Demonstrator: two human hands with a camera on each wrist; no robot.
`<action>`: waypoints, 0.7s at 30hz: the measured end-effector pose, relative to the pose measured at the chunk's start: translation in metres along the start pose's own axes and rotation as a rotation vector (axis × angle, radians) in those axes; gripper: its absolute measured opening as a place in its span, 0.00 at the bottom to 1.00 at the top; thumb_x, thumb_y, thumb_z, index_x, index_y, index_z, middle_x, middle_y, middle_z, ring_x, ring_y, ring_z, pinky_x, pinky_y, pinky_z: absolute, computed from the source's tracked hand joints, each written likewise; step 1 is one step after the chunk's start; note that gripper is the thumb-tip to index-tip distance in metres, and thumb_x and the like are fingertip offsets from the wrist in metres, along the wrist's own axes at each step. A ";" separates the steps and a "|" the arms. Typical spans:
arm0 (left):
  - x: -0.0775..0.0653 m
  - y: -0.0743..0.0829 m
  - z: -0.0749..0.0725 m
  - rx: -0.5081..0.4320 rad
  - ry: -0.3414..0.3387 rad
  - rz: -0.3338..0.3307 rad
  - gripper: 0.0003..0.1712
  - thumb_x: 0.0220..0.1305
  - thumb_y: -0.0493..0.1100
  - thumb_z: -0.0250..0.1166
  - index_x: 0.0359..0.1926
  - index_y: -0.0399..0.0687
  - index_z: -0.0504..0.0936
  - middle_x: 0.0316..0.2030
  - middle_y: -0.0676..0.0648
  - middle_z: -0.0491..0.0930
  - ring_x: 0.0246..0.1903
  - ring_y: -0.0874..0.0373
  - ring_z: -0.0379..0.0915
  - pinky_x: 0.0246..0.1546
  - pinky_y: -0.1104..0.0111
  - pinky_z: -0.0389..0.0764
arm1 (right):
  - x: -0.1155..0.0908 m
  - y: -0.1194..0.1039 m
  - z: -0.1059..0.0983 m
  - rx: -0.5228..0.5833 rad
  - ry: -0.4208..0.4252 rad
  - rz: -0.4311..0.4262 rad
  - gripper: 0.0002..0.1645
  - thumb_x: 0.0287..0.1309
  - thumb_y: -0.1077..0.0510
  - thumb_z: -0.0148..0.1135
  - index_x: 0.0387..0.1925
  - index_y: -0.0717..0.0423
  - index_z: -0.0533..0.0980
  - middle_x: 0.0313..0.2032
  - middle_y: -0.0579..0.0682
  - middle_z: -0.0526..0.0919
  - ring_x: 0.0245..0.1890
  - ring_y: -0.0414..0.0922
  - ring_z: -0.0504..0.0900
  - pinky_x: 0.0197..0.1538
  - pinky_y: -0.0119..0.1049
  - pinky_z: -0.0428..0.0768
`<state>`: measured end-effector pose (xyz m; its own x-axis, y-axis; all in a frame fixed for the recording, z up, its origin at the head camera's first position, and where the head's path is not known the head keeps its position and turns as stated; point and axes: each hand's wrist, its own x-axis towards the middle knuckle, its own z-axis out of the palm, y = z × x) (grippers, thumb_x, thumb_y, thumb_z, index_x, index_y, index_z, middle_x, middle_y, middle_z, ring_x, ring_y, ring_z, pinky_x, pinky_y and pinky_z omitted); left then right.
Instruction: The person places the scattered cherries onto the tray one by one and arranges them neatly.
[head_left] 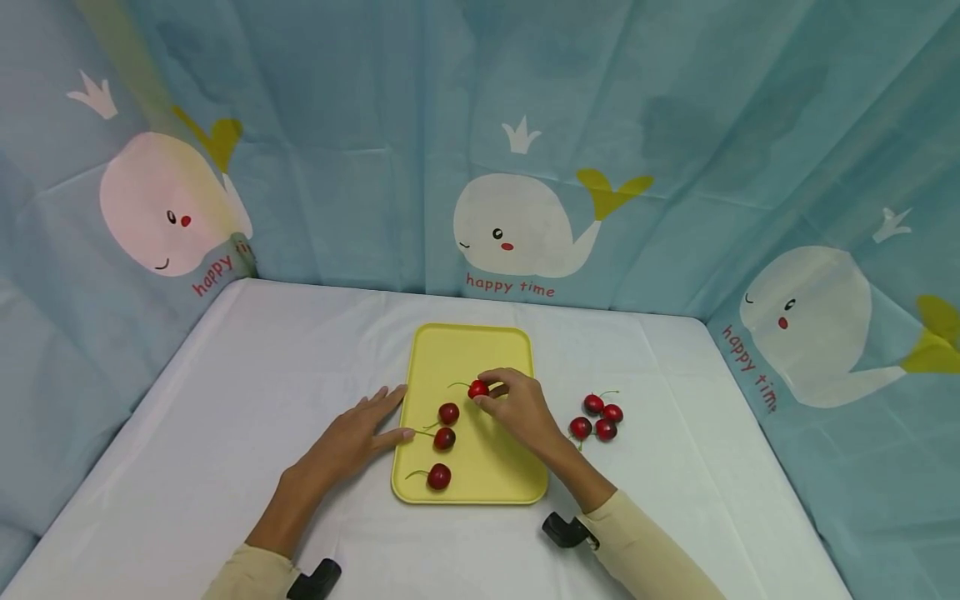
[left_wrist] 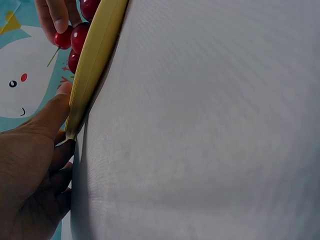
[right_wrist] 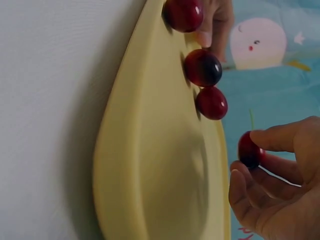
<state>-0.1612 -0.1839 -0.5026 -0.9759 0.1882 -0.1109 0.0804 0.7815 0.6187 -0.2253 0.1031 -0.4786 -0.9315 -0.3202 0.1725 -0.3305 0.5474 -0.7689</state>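
Note:
Between thumb and fingers, my right hand [head_left: 519,407] pinches a red cherry [head_left: 477,389] over the middle of the yellow tray [head_left: 491,471]. The cherry's green stem points left in the head view and upward in the right wrist view. Three dark red cherries lie along the tray's left side: an upper one [head_left: 448,414], a middle one [head_left: 444,439] and a lower one [head_left: 438,477]. My left hand [head_left: 360,433] rests at the tray's left edge, fingers spread, its thumb on the rim close to the middle cherry's stem.
Several cherries [head_left: 605,430] with stems lie in a cluster on the white cloth [head_left: 675,500], to the right of the tray. Behind the table hangs a blue curtain [head_left: 360,208] printed with whales. Black straps [head_left: 566,530] sit on both wrists.

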 end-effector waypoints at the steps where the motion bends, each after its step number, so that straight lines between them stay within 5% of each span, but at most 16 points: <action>1: 0.000 0.000 0.000 -0.002 0.000 -0.002 0.49 0.71 0.69 0.65 0.84 0.55 0.61 0.81 0.35 0.58 0.79 0.25 0.49 0.74 0.30 0.58 | 0.001 0.000 0.001 -0.001 -0.009 -0.002 0.19 0.62 0.61 0.76 0.54 0.58 0.85 0.50 0.52 0.89 0.42 0.45 0.89 0.41 0.32 0.86; 21: 0.001 -0.002 0.001 0.005 -0.007 -0.003 0.49 0.71 0.69 0.64 0.84 0.56 0.60 0.81 0.34 0.58 0.79 0.24 0.49 0.73 0.29 0.59 | 0.022 -0.005 0.016 -0.020 -0.116 0.025 0.17 0.65 0.60 0.74 0.54 0.59 0.85 0.51 0.52 0.89 0.44 0.46 0.90 0.41 0.33 0.87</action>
<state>-0.1625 -0.1843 -0.5047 -0.9747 0.1902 -0.1178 0.0790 0.7850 0.6144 -0.2420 0.0810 -0.4807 -0.9160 -0.3931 0.0796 -0.3112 0.5715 -0.7593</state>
